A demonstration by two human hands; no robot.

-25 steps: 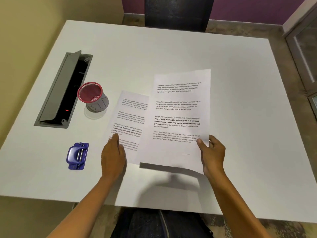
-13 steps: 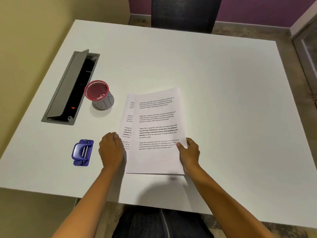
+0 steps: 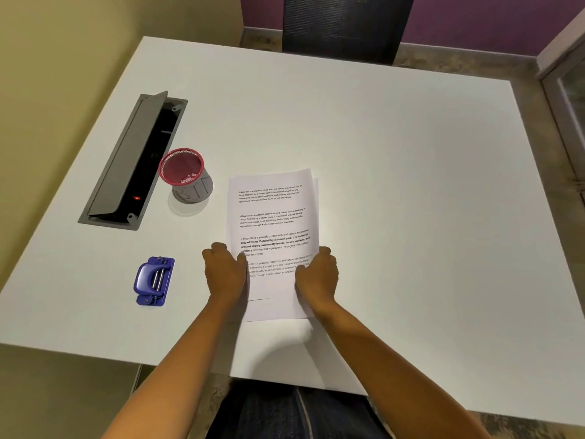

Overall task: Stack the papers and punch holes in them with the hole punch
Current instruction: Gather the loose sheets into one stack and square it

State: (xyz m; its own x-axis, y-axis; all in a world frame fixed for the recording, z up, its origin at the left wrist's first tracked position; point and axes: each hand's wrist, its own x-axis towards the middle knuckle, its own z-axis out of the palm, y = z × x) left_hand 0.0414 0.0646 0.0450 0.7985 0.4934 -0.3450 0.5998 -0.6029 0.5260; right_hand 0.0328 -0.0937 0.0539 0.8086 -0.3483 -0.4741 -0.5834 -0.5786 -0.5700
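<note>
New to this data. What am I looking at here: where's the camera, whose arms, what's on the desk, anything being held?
There is no robot: these are a person's two bare arms. The single view comes from a wide-angle camera on the person's head, looking forward and down.

On the white table lie printed white paper sheets, roughly stacked, with the lower sheet's edges peeking out. The left hand and right hand press on the stack's side edges, apparently squaring it; nothing is lifted.

To the left sit a blue metal hole punch, untouched, a red-rimmed grey mesh cup, and a grey cable hatch set into the table with its lid open. A dark chair stands at the far side.
</note>
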